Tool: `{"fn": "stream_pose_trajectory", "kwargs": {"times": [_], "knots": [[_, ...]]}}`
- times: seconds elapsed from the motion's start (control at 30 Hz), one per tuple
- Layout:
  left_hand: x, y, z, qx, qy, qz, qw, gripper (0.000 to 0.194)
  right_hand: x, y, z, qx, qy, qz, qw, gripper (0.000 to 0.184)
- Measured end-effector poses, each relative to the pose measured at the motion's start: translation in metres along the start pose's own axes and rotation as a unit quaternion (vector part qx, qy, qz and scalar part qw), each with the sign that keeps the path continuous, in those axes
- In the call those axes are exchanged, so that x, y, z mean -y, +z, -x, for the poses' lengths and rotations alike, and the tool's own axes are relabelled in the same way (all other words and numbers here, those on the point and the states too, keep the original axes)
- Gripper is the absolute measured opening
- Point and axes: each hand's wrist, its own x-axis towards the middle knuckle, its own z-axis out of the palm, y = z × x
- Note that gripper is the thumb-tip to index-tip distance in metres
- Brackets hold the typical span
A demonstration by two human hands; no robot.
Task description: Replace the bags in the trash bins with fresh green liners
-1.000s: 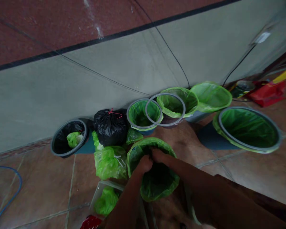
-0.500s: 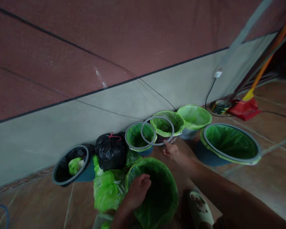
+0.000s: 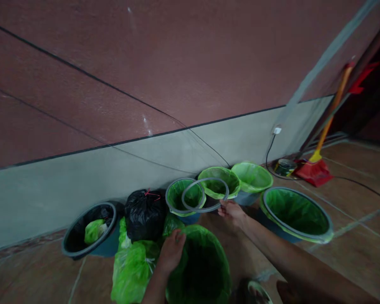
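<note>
- Now left hand point(image 3: 172, 252), loosely curled, has shifted to the left rim of the near bin point(image 3: 221, 255); can't tell whether it pinches the thin green liner point(image 3: 209, 238).
- Right hand point(image 3: 234, 211), inside that bin a second ago, pinches a slim grey ring point(image 3: 213, 208), overlapping two lined bins point(image 3: 191, 218) in view.
- Black bag point(image 3: 145, 217): round, glossy, creased.
- Brown floor tiles point(image 3: 351, 266); maroon-over-grey wall point(image 3: 193, 147).

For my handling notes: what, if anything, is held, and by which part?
The right hand holds the loose gray ring by its near right edge. Whether the left hand grips the nearest green liner is unclear.
</note>
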Motion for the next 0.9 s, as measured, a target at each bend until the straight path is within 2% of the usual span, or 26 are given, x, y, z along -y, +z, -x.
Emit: {"fn": "stream_pose_trajectory", "kwargs": {"times": [0.1, 0.17, 0.2, 0.27, 0.33, 0.4, 0.47, 0.53, 0.6, 0.67, 0.77, 0.83, 0.9], "knots": [[0.000, -0.007, -0.005, -0.103, -0.077, 0.127, 0.984, 0.032, 0.015, -0.008, 0.036, 0.008, 0.083, -0.074, 0.994, 0.025], [-0.004, -0.016, -0.003, -0.151, -0.142, 0.213, 0.955, 0.037, 0.025, -0.010, 0.062, 0.060, 0.130, -0.119, 0.983, 0.023], [-0.007, -0.022, -0.001, -0.155, -0.160, 0.264, 0.938, 0.037, 0.029, -0.010, 0.073, 0.087, 0.143, -0.122, 0.978, 0.023], [-0.015, -0.034, 0.006, -0.134, -0.163, 0.359, 0.909, 0.035, 0.034, -0.008, 0.091, 0.123, 0.155, -0.103, 0.975, 0.027], [-0.025, -0.046, 0.013, -0.100, -0.147, 0.403, 0.898, 0.033, 0.036, -0.003, 0.101, 0.143, 0.146, -0.063, 0.977, 0.030], [-0.032, -0.055, 0.020, -0.078, -0.140, 0.399, 0.903, 0.035, 0.034, 0.004, 0.105, 0.152, 0.111, -0.019, 0.982, 0.030], [-0.036, -0.056, 0.026, -0.057, -0.128, 0.378, 0.915, 0.035, 0.033, 0.013, 0.106, 0.152, 0.047, 0.021, 0.987, 0.028], [-0.036, -0.049, 0.032, -0.028, -0.094, 0.340, 0.935, 0.035, 0.034, 0.026, 0.105, 0.148, -0.029, 0.051, 0.987, 0.026], [-0.035, -0.033, 0.038, 0.010, -0.045, 0.292, 0.955, 0.037, 0.035, 0.039, 0.106, 0.156, -0.063, 0.052, 0.984, 0.023], [-0.035, -0.012, 0.043, 0.042, -0.002, 0.263, 0.964, 0.037, 0.033, 0.052, 0.109, 0.176, -0.036, -0.010, 0.984, 0.019], [-0.041, 0.019, 0.047, 0.070, 0.027, 0.274, 0.959, 0.033, 0.023, 0.068, 0.115, 0.209, 0.049, -0.138, 0.967, 0.014], [-0.046, 0.032, 0.045, 0.085, 0.020, 0.276, 0.957, 0.032, 0.015, 0.076, 0.118, 0.204, 0.087, -0.182, 0.958, 0.015], [-0.050, 0.036, 0.040, 0.074, 0.011, 0.270, 0.960, 0.030, 0.012, 0.080, 0.118, 0.181, 0.110, -0.203, 0.956, 0.018]]}}
